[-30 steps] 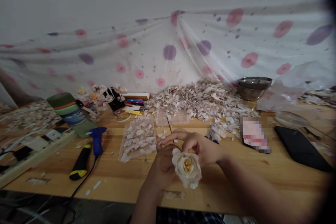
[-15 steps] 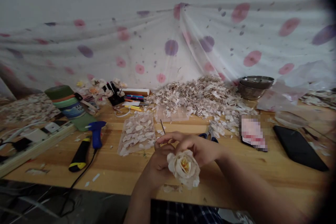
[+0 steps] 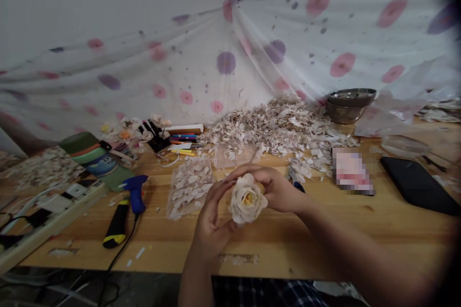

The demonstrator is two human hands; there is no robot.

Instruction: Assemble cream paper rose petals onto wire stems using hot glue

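Observation:
A cream artificial flower (image 3: 248,201) with a yellow centre faces me, held up over the near part of the table. My left hand (image 3: 212,220) curves round its left side, thumb at the lower petals and fingers reaching behind the top. Behind the upper right petals, my right hand (image 3: 281,192) is closed on the flower; its fingertips are partly hidden. A thin dark stem tip (image 3: 255,154) shows beyond the fingers. Just left of the hands lies a clear tray (image 3: 172,204) of loose pale petals. Scissors (image 3: 298,185) rest beside my right wrist.
A blue glue gun (image 3: 137,194), a black-and-yellow handled tool (image 3: 117,225), a green bottle (image 3: 97,158) and a power strip (image 3: 54,220) are at left. Heaped petals (image 3: 273,122) lie behind. Metal bowls (image 3: 347,108) and two phones (image 3: 419,184) (image 3: 352,171) are at right.
The flower has risen slightly and turned, its face now more toward me. My left hand has opened wider around it, and the stem has swung right. The view has tilted a little.

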